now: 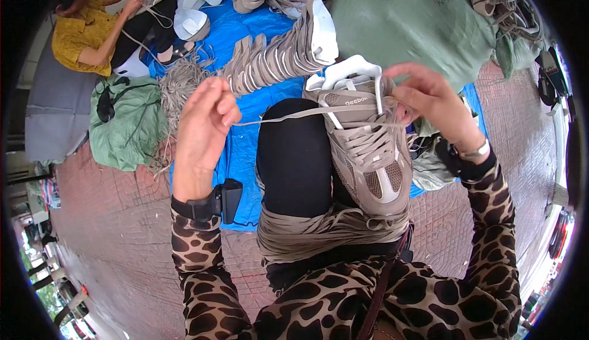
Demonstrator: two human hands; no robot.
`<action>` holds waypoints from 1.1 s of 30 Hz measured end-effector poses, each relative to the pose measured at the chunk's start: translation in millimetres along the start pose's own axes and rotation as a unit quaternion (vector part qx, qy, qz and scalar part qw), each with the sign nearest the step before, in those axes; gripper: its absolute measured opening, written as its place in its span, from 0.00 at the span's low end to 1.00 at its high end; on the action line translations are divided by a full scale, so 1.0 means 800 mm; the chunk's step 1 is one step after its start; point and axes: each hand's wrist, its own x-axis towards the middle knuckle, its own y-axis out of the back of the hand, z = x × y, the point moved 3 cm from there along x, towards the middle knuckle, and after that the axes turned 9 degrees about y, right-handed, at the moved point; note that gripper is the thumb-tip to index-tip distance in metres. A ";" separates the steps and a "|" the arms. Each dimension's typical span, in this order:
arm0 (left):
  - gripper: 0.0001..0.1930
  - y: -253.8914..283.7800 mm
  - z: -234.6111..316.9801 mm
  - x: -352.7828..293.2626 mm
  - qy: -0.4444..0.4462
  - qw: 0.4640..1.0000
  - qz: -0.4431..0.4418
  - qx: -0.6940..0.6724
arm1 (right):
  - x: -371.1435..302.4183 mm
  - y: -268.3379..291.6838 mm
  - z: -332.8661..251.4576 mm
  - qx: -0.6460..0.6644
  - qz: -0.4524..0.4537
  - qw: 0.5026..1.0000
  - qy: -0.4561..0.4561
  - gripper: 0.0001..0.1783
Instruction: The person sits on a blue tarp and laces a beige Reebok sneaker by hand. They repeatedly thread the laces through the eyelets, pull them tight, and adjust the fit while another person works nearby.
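Note:
A taupe-and-white sneaker (388, 183) rests on my right thigh, toe toward me, with laces crossed over its tongue. My left hand (205, 116) is out to the left, its fingers pinched on one end of a grey-beige shoelace (288, 117). The lace runs taut from there across the top of the shoe. At the shoe's upper right side, my right hand (432, 98) is closed, thumb and fingers pinching the lace beside the eyelets. A bundle of loose laces (325, 239) lies across my lap.
Ahead, a row of stacked shoe uppers (270, 64) lies on a blue tarp (236, 156). A lace pile (184, 85) and a green sack (126, 125) are at left, where a person in a yellow shirt (86, 36) laces a shoe. A large green sack (411, 27) bulges ahead right.

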 end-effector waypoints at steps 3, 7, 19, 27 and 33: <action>0.08 0.019 0.003 -0.017 -0.029 0.996 0.002 -0.081 | -0.007 -0.016 -0.039 -0.368 0.120 0.882 0.268 0.11; 0.10 0.042 0.004 -0.035 -0.059 0.984 0.061 -0.158 | -0.005 -0.083 -0.045 -0.352 0.035 0.847 0.398 0.09; 0.04 -0.068 -0.063 -0.027 -0.246 0.801 0.030 0.545 | -0.021 -0.078 -0.004 -0.224 -0.158 0.918 0.287 0.07; 0.01 -0.114 -0.087 -0.024 -0.303 0.704 0.028 0.642 | -0.020 -0.076 0.006 -0.191 -0.134 0.929 0.286 0.07; 0.05 -0.135 -0.083 -0.020 -0.378 0.579 0.055 0.720 | -0.020 -0.074 0.012 -0.180 -0.114 0.931 0.295 0.06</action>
